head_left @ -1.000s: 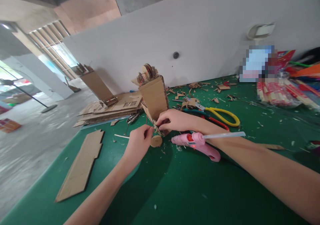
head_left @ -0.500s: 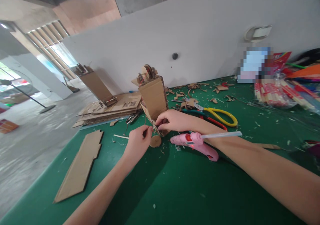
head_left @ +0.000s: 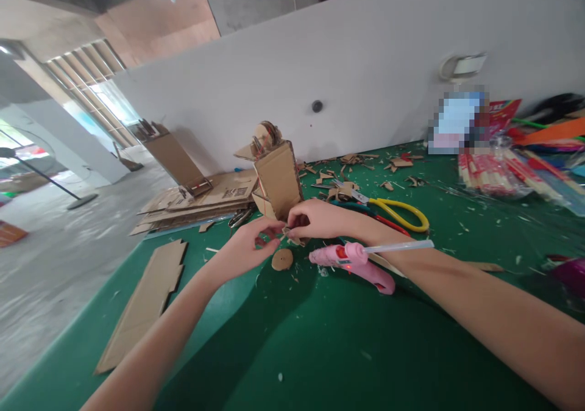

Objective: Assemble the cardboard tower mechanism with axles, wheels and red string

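Note:
A tall cardboard model (head_left: 277, 178) with round discs on top stands on the green table (head_left: 320, 338). My right hand (head_left: 317, 219) pinches a small part at the model's lower front corner. My left hand (head_left: 247, 246) reaches in from the left, its fingers curled and pinching at the same spot; what they hold is too small to name. A round cardboard disc (head_left: 282, 259) lies flat on the table just below both hands. A pink glue gun (head_left: 356, 261) with a clear glue stick lies under my right forearm.
Yellow-handled scissors (head_left: 402, 213) and red-handled ones lie behind my right wrist. Flat cardboard sheets (head_left: 201, 200) are stacked at the left back, and a long cardboard strip (head_left: 146, 301) lies near the table's left edge. Cardboard scraps and packets of sticks (head_left: 498, 173) fill the back right.
My left hand has let go of the disc and risen to the model's lower corner. The disc now lies flat on the table. My right hand has stayed put.

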`<state>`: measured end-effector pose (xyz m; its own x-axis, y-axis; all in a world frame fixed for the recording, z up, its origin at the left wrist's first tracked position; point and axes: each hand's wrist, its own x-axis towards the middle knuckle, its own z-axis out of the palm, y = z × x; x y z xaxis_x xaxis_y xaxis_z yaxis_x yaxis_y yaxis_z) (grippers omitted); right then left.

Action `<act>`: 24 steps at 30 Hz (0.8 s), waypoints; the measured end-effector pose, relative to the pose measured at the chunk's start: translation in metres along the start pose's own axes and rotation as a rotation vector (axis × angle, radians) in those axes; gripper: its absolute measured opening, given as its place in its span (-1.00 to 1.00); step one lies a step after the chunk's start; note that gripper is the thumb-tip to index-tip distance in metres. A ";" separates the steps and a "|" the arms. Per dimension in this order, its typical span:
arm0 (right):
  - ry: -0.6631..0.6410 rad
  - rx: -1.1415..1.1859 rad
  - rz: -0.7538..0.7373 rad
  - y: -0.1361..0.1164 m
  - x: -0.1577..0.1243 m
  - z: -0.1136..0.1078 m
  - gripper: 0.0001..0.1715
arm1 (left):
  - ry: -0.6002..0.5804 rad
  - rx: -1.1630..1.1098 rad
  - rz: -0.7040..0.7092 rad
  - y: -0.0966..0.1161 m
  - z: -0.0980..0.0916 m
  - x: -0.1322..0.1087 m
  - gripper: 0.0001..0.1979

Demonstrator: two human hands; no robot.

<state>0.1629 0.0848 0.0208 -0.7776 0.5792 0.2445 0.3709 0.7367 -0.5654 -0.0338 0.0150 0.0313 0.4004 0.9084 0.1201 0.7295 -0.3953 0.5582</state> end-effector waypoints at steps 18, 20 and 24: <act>-0.019 -0.114 0.105 0.004 -0.003 -0.009 -0.83 | 0.037 -0.045 -0.007 -0.002 0.019 0.026 -0.76; -0.010 -0.116 0.140 0.003 -0.002 -0.009 -0.83 | 0.041 -0.066 -0.008 -0.002 0.020 0.027 -0.77; 0.003 -0.085 0.174 0.002 0.000 -0.007 -0.81 | 0.051 -0.137 -0.024 -0.005 0.024 0.028 -0.75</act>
<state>0.1677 0.0886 0.0249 -0.6965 0.7014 0.1517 0.5413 0.6522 -0.5307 -0.0126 0.0389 0.0122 0.3520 0.9247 0.1452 0.6544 -0.3541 0.6681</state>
